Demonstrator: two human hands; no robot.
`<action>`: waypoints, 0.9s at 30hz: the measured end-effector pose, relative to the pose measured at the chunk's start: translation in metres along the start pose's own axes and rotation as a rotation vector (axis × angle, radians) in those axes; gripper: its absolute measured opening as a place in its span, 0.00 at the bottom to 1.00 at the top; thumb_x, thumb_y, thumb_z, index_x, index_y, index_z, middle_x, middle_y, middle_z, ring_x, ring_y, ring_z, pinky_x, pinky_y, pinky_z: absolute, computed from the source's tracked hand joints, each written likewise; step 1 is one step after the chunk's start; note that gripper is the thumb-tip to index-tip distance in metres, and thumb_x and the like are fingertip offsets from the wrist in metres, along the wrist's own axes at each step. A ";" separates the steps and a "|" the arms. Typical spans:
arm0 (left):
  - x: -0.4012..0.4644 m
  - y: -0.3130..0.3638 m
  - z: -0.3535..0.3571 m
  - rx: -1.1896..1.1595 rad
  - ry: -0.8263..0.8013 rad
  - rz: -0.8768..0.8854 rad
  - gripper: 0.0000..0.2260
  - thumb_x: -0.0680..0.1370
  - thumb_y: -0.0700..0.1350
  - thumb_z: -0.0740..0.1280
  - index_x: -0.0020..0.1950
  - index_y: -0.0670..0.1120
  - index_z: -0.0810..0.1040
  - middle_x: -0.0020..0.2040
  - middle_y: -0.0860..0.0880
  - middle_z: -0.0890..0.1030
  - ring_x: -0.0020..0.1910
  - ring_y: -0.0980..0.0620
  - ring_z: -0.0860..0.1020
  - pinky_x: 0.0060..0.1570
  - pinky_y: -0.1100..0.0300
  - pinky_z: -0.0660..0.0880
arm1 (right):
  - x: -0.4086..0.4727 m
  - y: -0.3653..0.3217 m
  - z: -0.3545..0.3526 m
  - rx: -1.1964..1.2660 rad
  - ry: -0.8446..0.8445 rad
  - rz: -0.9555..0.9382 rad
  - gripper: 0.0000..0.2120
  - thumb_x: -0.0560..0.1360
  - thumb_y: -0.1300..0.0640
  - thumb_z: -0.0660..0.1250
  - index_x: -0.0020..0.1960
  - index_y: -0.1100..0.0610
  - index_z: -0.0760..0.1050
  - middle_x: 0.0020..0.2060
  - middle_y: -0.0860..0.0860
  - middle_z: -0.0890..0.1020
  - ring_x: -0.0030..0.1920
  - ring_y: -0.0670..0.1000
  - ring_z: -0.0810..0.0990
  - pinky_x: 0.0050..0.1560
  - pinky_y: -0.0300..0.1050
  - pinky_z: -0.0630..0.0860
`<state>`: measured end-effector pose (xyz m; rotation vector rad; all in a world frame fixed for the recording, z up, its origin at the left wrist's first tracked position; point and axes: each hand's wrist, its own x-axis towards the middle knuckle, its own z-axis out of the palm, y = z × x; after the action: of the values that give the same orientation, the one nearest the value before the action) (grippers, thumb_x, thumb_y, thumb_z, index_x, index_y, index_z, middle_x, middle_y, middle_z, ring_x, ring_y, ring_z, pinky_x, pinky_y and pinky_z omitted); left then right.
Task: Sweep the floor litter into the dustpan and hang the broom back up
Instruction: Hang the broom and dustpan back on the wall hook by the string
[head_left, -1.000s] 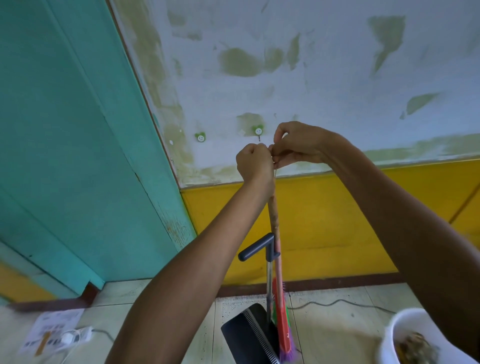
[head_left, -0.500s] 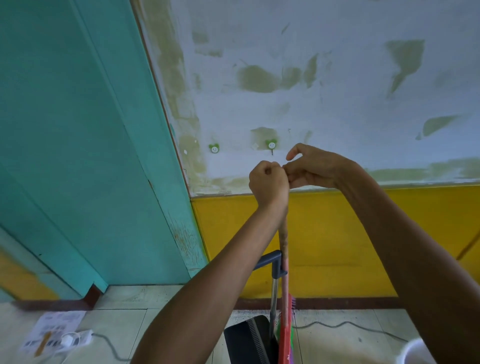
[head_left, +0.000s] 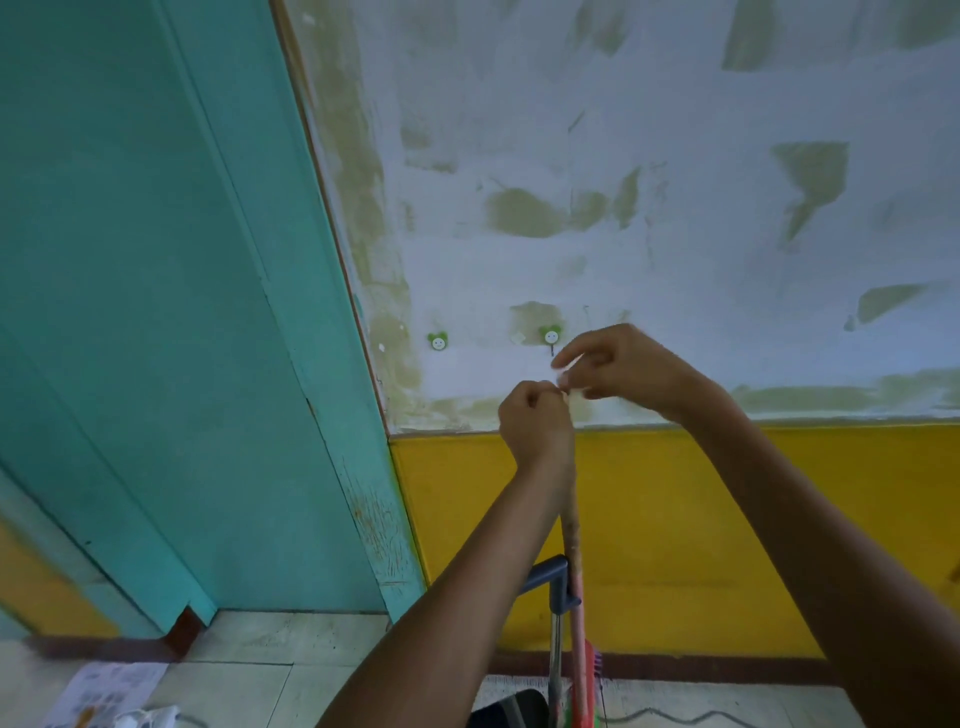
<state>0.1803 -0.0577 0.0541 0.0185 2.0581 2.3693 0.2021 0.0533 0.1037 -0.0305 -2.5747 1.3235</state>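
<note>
Patchy white wall (head_left: 675, 130) over a yellow band, green door (head_left: 156, 312) at left. Broom (head_left: 575, 597) upright near the wall, top clamped in the left hand (head_left: 535, 421), steadied for hanging. Right hand (head_left: 623, 369) pinching something small at the handle's top, probably a loop, just below the right-hand hook (head_left: 551, 336). Second hook (head_left: 438, 341) further left. Dustpan (head_left: 558, 592) standing beside the broom.

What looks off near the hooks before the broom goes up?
Mostly the wall: its pale paint has flaked away in greenish patches, one right behind the right hook. The teal door frame is scuffed low down. The broom hangs straight in the left hand, not yet hooked.
</note>
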 end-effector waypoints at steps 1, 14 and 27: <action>0.005 0.004 -0.001 -0.041 -0.009 -0.028 0.11 0.74 0.33 0.59 0.33 0.42 0.73 0.29 0.46 0.70 0.30 0.48 0.66 0.32 0.56 0.62 | -0.004 0.006 0.005 0.313 0.111 -0.011 0.04 0.72 0.62 0.71 0.46 0.60 0.82 0.37 0.57 0.85 0.40 0.52 0.85 0.43 0.47 0.82; 0.010 0.034 0.006 -0.063 -0.213 0.017 0.14 0.72 0.33 0.59 0.29 0.45 0.74 0.25 0.50 0.69 0.24 0.52 0.66 0.26 0.61 0.61 | 0.042 0.024 -0.008 0.023 0.543 -0.343 0.13 0.72 0.61 0.72 0.55 0.52 0.78 0.32 0.49 0.78 0.36 0.45 0.78 0.46 0.36 0.76; 0.063 0.032 0.024 0.080 -0.218 0.009 0.14 0.74 0.37 0.62 0.29 0.44 0.75 0.26 0.50 0.73 0.26 0.52 0.70 0.27 0.64 0.67 | 0.035 0.063 0.020 0.548 -0.114 -0.003 0.13 0.81 0.56 0.61 0.46 0.61 0.82 0.40 0.55 0.83 0.45 0.56 0.82 0.44 0.46 0.80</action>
<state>0.1177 -0.0380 0.0899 0.2744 2.0512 2.1759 0.1581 0.0788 0.0494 0.1502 -2.2009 2.0287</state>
